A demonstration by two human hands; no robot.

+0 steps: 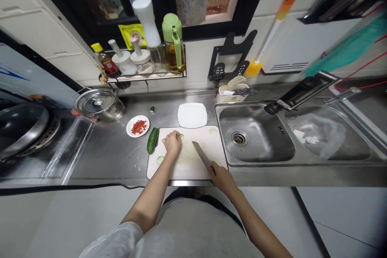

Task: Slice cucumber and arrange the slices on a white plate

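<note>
My left hand is curled over the cutting board, its fingers closed around a piece of cucumber whose pale cut face peeks out at the right. In my right hand is the handle of a kitchen knife. The blade points up and left over the board, apart from the cucumber piece. A whole-looking cucumber lies along the board's left edge. Cucumber slices lie at the board's lower left and upper right.
Behind the board sit a white plate, a cucumber end and a small dish of chopped red pieces. A lidded pot stands left, a sink right. Above, a rack carries bottles and jars.
</note>
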